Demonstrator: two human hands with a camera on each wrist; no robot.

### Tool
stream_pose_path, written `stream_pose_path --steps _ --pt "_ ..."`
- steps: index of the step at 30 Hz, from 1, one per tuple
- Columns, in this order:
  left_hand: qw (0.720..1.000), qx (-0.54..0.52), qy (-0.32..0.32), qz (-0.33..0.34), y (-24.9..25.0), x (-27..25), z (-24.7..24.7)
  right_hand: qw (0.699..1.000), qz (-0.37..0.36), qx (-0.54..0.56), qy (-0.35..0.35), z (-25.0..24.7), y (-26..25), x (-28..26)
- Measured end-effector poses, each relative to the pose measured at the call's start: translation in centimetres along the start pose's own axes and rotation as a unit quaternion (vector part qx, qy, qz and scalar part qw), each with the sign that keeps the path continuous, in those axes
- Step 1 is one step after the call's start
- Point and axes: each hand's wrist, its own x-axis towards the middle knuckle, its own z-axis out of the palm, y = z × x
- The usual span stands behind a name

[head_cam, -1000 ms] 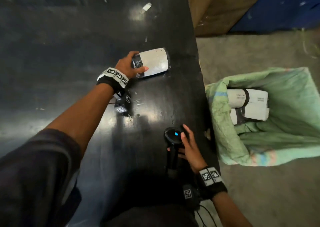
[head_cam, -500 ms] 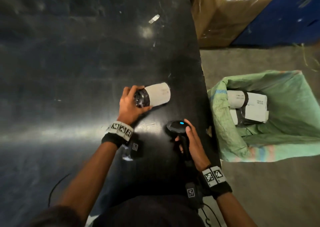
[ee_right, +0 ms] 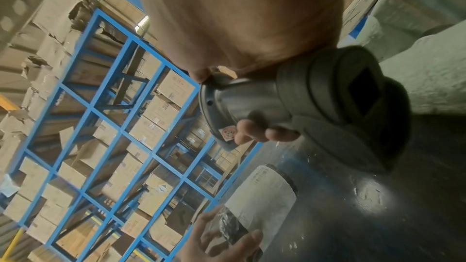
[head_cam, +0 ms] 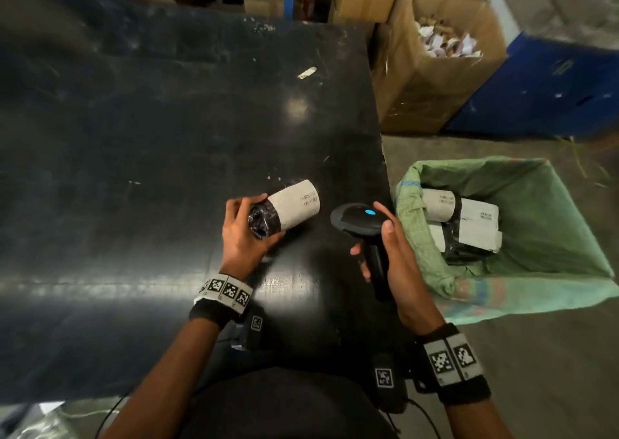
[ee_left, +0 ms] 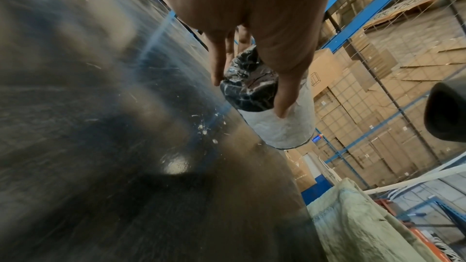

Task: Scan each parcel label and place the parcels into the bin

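While left hand (head_cam: 242, 237) grips parcel (head_cam: 288, 208), scanner (head_cam: 360, 221) beside.

Cardboard box (head_cam: 432, 80) holding paper scraps; blue shelving (ee_right: 105, 107) stacked with cartons.

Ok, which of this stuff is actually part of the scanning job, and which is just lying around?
Job:
- rolled parcel, held by left hand
- scanner, held by right hand
- green bin
- binned parcels

Lying about:
- cardboard box
- paper scrap
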Motion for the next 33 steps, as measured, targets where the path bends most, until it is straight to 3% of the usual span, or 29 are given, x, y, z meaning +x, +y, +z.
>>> stream_pose_path --steps 9,15,20,24,27,29,33 --pt "1.0 0.001 -0.004 0.006 0.7 -1.1 0.4 1.0 0.002 0.016 -0.023 -1.3 0.0 -1.1" --pt "0.999 0.027 -0.012 -0.014 -0.1 -1.6 -0.2 0.983 0.144 -0.114 0.0 -1.9 6.3 1.3" --pt "0.999 0.034 -0.008 -0.035 -0.7 -2.4 -1.0 0.973 0.218 -0.064 0.051 -1.1 10.7 2.4" --pt "0.998 0.04 -0.019 -0.037 -0.5 -3.1 -1.6 0.976 0.207 0.002 0.068 0.2 12.0 4.1" --pt "0.998 0.039 -0.025 -0.034 0.0 -3.1 -1.7 0.971 0.217 -0.079 0.065 -0.7 16.3 6.2" --pt "0.998 0.031 -0.037 -0.026 0.5 -2.9 -1.7 0.966 0.214 -0.129 0.061 -0.5 15.8 6.0" --pt "0.997 -0.001 -0.074 -0.012 2.2 -2.3 -0.9 0.97 0.1 -0.203 0.092 -1.6 11.9 3.8"
